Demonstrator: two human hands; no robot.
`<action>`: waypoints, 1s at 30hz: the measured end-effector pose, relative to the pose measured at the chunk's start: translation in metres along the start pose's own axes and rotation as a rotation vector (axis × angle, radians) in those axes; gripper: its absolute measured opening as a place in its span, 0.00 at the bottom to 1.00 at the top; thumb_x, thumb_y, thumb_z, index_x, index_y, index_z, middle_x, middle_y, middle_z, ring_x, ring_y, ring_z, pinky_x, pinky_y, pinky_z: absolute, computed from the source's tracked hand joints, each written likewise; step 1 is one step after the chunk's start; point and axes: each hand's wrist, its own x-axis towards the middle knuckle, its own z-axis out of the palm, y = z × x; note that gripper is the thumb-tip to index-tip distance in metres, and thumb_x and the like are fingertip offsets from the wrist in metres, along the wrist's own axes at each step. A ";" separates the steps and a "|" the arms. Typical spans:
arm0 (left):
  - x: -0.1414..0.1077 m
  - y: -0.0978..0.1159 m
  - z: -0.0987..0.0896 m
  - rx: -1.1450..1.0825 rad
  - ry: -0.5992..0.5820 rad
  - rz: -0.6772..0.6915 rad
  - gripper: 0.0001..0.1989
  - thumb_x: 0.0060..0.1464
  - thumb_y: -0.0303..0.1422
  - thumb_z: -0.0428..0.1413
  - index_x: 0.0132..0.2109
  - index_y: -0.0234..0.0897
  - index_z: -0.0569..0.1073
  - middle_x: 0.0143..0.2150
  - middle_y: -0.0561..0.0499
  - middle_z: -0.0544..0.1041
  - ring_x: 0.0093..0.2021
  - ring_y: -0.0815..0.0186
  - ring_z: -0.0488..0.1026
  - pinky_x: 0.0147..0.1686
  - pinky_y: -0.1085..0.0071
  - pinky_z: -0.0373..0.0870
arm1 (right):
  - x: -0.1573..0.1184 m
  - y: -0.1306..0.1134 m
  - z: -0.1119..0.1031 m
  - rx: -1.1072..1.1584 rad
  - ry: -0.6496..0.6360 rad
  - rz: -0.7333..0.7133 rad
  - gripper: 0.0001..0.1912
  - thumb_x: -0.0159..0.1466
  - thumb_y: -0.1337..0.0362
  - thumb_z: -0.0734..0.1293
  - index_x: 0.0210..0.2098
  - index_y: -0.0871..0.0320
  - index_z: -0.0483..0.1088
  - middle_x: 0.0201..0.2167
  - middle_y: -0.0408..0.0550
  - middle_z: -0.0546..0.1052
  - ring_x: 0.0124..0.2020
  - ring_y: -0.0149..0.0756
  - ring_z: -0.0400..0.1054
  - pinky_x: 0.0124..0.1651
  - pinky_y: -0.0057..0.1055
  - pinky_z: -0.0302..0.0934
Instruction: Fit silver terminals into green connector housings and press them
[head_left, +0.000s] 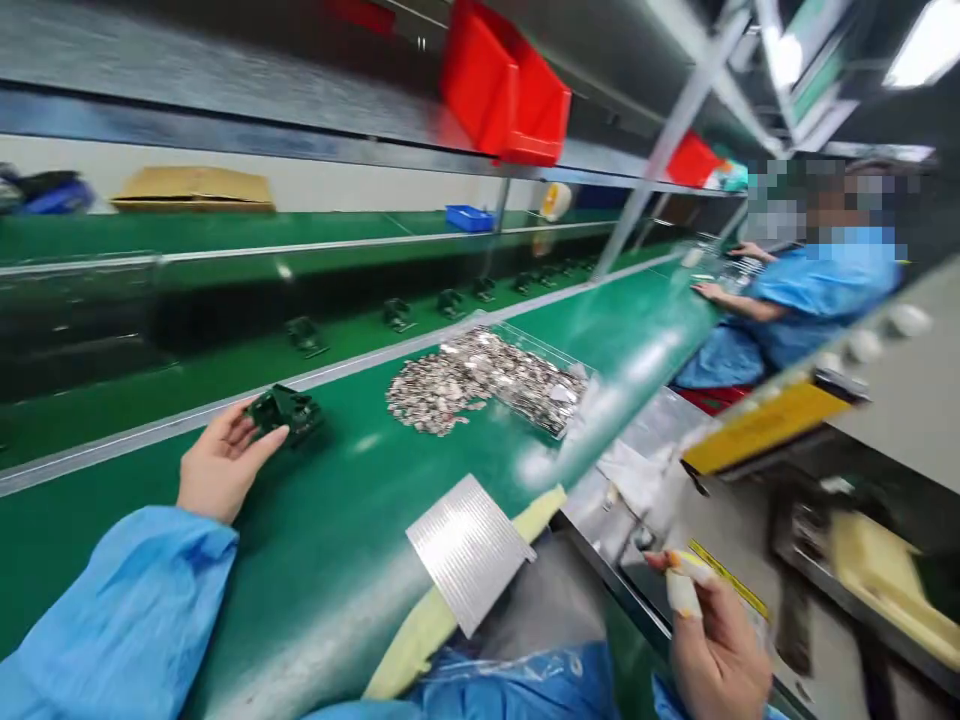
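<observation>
A dark green moulded part (286, 413) sits on the green conveyor belt (352, 560), its long axis slanting across the belt. On the belt, the left hand (221, 468) lies palm-in, its open fingers (251, 440) touching the part. Beside the belt's edge, the right hand (712, 640) curls; whether it grips anything, I cannot tell.

Lighting is bright and even, coming from an overhead fluorescent panel (924, 42), with only soft shadows. White glare streaks run along the green conveyor belt (330, 570) and the metal shelf (225, 105). Wide-angle distortion tilts the scene and bends straight lines toward the frame edges; the machinery (847, 570) at lower right is blurred, a pixelated patch (825, 200) obscures the seated co-worker's head, and the left hand (221, 472) and right hand (716, 650) remain acceptably sharp.
</observation>
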 end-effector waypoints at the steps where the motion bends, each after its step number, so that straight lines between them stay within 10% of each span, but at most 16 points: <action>1: 0.013 -0.009 -0.012 0.033 0.105 -0.018 0.34 0.48 0.45 0.63 0.61 0.42 0.65 0.60 0.50 0.73 0.63 0.56 0.68 0.64 0.57 0.63 | 0.015 -0.005 0.020 -0.031 -0.140 -0.048 0.18 0.60 0.52 0.69 0.45 0.55 0.75 0.39 0.49 0.80 0.44 0.49 0.74 0.50 0.44 0.68; 5: 0.059 -0.028 -0.040 0.157 0.253 -0.079 0.37 0.50 0.41 0.63 0.64 0.34 0.61 0.59 0.44 0.73 0.59 0.54 0.72 0.57 0.53 0.70 | 0.065 -0.035 0.107 -0.134 -0.555 -0.253 0.15 0.62 0.54 0.65 0.42 0.55 0.76 0.36 0.48 0.81 0.34 0.41 0.76 0.37 0.35 0.71; 10: 0.112 -0.032 -0.044 0.271 0.317 -0.098 0.39 0.53 0.41 0.61 0.67 0.33 0.57 0.63 0.43 0.69 0.54 0.54 0.76 0.59 0.53 0.67 | 0.110 -0.043 0.200 -0.396 -0.611 -0.405 0.17 0.61 0.60 0.60 0.45 0.56 0.75 0.30 0.46 0.79 0.24 0.35 0.70 0.31 0.33 0.68; 20: 0.160 -0.051 -0.030 0.357 0.310 0.060 0.32 0.54 0.35 0.59 0.64 0.31 0.62 0.62 0.37 0.70 0.59 0.56 0.70 0.54 0.65 0.70 | 0.150 -0.021 0.265 -0.524 -0.655 -0.734 0.13 0.52 0.64 0.61 0.35 0.51 0.75 0.27 0.48 0.78 0.33 0.44 0.71 0.35 0.38 0.68; 25: 0.131 -0.062 -0.101 0.457 0.576 0.090 0.29 0.56 0.37 0.56 0.62 0.30 0.62 0.70 0.35 0.55 0.71 0.53 0.50 0.68 0.58 0.50 | 0.174 0.022 0.272 -0.660 -0.675 -0.978 0.14 0.56 0.62 0.61 0.39 0.54 0.75 0.33 0.52 0.81 0.36 0.47 0.75 0.38 0.38 0.72; 30: 0.116 -0.079 -0.193 0.519 0.693 -0.057 0.44 0.51 0.43 0.60 0.67 0.25 0.51 0.71 0.30 0.50 0.72 0.47 0.47 0.68 0.54 0.48 | 0.169 0.022 0.270 -0.702 -0.636 -0.903 0.17 0.59 0.58 0.59 0.41 0.55 0.75 0.38 0.54 0.80 0.34 0.47 0.76 0.33 0.39 0.72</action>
